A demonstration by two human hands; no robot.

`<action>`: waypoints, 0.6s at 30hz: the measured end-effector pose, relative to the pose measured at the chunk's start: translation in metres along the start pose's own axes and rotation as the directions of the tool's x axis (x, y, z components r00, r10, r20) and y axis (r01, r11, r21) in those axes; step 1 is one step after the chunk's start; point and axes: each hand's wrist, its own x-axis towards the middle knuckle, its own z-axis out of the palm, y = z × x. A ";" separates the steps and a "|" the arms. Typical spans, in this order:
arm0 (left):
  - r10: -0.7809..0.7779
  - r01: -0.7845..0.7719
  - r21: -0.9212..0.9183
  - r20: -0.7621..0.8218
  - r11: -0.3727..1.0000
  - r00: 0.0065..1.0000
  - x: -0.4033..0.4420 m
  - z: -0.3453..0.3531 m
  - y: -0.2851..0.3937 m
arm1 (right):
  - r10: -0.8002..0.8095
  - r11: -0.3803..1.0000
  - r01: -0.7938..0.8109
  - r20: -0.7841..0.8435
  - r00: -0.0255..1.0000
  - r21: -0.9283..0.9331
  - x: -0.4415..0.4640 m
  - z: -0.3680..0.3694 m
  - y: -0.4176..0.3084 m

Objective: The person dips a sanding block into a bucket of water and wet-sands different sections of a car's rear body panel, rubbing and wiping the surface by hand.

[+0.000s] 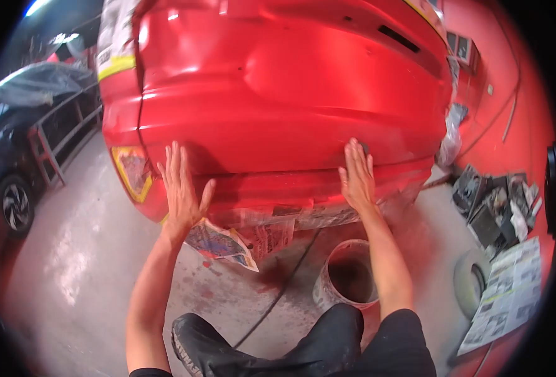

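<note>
The red rear panel of a car (278, 135) fills the upper middle, with a dark seam across its lower part. My left hand (180, 191) lies on its lower left side, fingers stretched out and thumb apart, holding nothing visible. Toward the lower right, my right hand (357, 176) rests flat on the panel with fingers extended. A small dark patch (364, 149) shows beside those fingertips; I cannot make out what it is. Left of my left hand is a light opening covered with yellow tape and paper (133, 173). Newspaper (271, 237) hangs below the bumper.
A dirty bucket (325, 286) stands on the floor below my right forearm, near a dark cable (284, 286). To the right are a tyre (467, 283), newspaper sheets (507, 295) and piled dark parts (494, 207). A dark car (14, 144) and metal frame (55, 160) stand left.
</note>
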 end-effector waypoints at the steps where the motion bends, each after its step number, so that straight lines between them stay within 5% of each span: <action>1: 0.039 -0.040 0.023 0.023 0.999 0.999 0.026 -0.003 0.007 | 0.075 0.997 -0.075 0.027 0.997 0.020 -0.032 -0.004 0.020; 4: 0.148 -0.160 0.116 0.108 0.980 0.983 0.088 0.005 0.015 | 0.236 0.964 -0.256 0.209 0.949 0.074 -0.162 -0.009 0.059; 8: 0.248 -0.269 0.278 0.109 0.922 0.963 0.119 0.034 0.024 | 0.499 0.806 -0.592 0.533 0.683 0.005 -0.314 -0.002 0.075; 18: 0.348 -0.316 0.394 -0.012 0.863 0.937 0.114 0.053 0.025 | 0.421 0.667 -0.718 0.896 0.140 -0.201 -0.423 0.125 0.107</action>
